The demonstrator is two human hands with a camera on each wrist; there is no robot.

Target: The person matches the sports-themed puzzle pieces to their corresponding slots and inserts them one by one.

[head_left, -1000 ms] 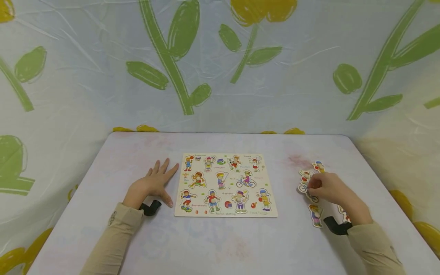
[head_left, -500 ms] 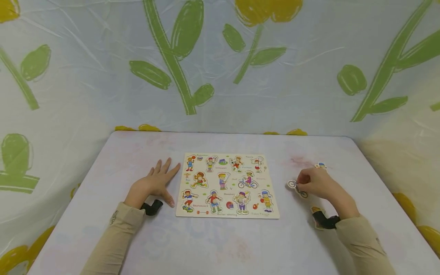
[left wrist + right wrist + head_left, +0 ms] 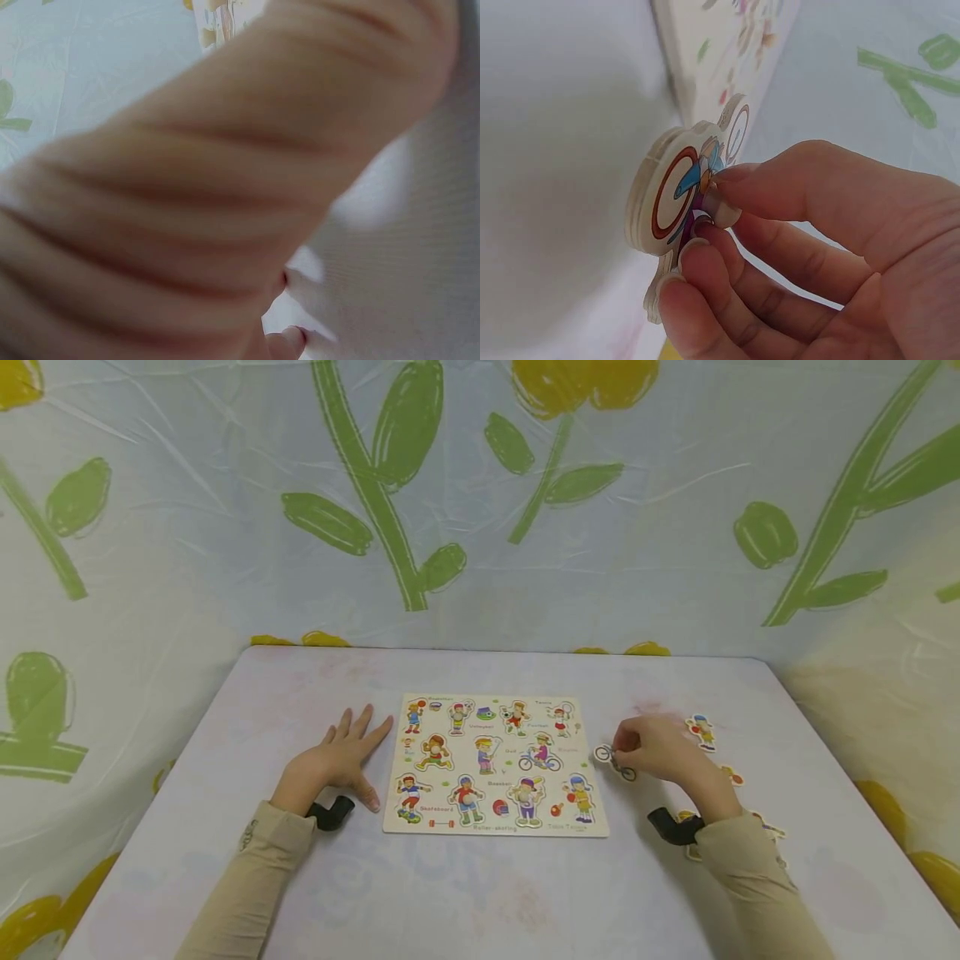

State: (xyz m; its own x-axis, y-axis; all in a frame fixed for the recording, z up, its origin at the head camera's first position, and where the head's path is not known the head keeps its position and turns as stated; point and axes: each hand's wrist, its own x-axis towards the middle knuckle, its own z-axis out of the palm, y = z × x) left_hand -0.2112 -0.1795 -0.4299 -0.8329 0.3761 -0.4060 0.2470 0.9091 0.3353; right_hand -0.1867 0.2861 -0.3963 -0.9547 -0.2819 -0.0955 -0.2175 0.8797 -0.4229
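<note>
My right hand [image 3: 660, 750] pinches a wooden bicycle-rider puzzle piece [image 3: 624, 771] by its knob, just right of the puzzle board. In the right wrist view the thumb and fingers of this hand [image 3: 810, 247] close on the knob, and the piece [image 3: 673, 196] is tilted, its wheels and thick edge showing. The pale puzzle board [image 3: 465, 756] lies flat with printed sports figures, several carrying knobs. At its left edge my left hand [image 3: 333, 760] rests on the table with fingers spread, holding nothing. The left hand [image 3: 202, 180] fills most of the left wrist view.
Several loose pieces lie right of the board: a blue-capped figure [image 3: 702, 732] at the back, a small red one [image 3: 732, 775], and others partly hidden by the right forearm. A cloth-covered table [image 3: 480, 893] extends to a flower-patterned curtain [image 3: 600, 568] behind.
My right hand has lifted the bicycle piece from among the loose pieces and carried it left to near the board. My left hand has stayed in place.
</note>
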